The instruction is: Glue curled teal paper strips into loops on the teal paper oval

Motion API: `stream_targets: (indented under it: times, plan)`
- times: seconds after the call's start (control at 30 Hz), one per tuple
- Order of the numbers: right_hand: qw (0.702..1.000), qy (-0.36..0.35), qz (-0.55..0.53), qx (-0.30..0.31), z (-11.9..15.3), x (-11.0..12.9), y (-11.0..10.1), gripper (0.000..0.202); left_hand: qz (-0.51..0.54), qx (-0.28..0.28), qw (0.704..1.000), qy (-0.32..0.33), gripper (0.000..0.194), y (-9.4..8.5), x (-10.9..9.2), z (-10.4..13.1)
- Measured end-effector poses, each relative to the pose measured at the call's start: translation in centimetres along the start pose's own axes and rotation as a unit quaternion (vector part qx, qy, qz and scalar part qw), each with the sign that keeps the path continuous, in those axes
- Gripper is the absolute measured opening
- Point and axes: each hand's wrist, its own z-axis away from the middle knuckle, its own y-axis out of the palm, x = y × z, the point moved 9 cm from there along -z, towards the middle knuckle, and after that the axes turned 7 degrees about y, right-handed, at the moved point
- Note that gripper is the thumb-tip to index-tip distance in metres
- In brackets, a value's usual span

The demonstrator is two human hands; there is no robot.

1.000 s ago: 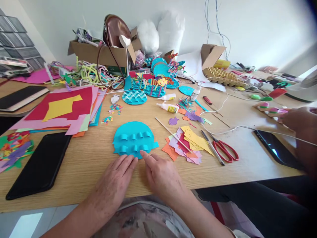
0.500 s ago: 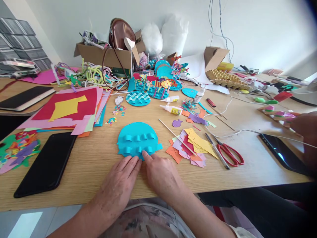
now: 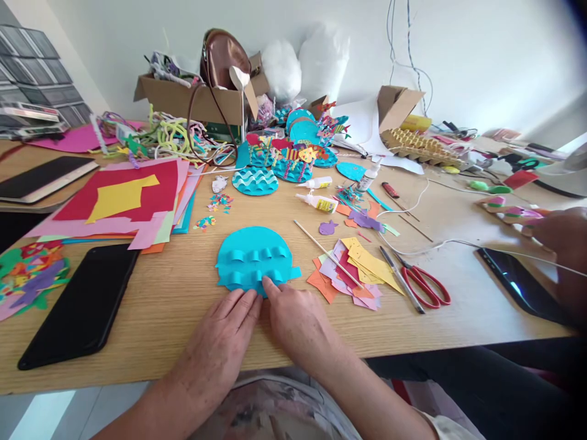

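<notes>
- Blue paper disc (image 3: pixel 253 266) lies flat on the wooden table (image 3: pixel 160 311), in front of the person and left of the coloured paper scraps (image 3: pixel 346 269); two rows of raised paper loops (image 3: pixel 259 278) cross it, and a tab sticks out at its right edge.
- Left hand (image 3: pixel 225 330) lays its fingers close together over the disc's near edge; the thumb is hidden, so I cannot tell whether it pinches.
- Right hand (image 3: pixel 300 321) sets its index fingertip on the lower row, the other fingers curled; I cannot tell whether they grip anything.
- The disc looks very light and fairly stiff, unlikely to slip; the loops seem soft and easily crushed, so the bare rim is the better hold.
- The lying glue bottle (image 3: pixel 322 203) has a yellow label and the upright bottle (image 3: pixel 368 178) small print, both too small to read; no brand is legible.
</notes>
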Motion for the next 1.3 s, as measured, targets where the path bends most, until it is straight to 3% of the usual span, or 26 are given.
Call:
stream_targets:
  times: [0.27, 0.43, 0.57, 0.83, 1.03, 1.3]
  plan:
    - [1.0, -0.001, -0.026, -0.011, 0.4, -0.3, 0.0, 0.035, 0.009, 0.018, 1.0, 0.014, 0.041, 0.7, -0.1, 0.4]
    - [0.992, 0.071, -0.088, -0.063, 1.0, -3.3, -1.0, 0.029, 0.018, 0.044, 0.999, 0.007, 0.045, 1.3, 0.0, 0.6]
    - [0.99, 0.068, -0.096, -0.079, 1.1, -4.4, -1.3, 0.029, 0.016, 0.05, 0.999, -0.013, 0.046, 1.3, 0.2, 0.2]
    - [0.998, 0.042, -0.04, -0.041, 0.7, -3.7, 0.2, 0.031, 0.021, 0.066, 0.998, -0.01, 0.045, 2.0, 0.2, 0.2]
    - [0.997, 0.044, -0.034, -0.058, 0.7, -3.4, 0.2, 0.032, 0.005, 0.044, 0.999, 0.007, 0.043, 1.8, 0.0, 0.4]
    - [0.996, 0.055, -0.048, -0.052, 0.4, -3.2, 0.3, 0.035, 0.019, 0.064, 0.998, -0.007, 0.046, 2.1, 0.0, 0.4]
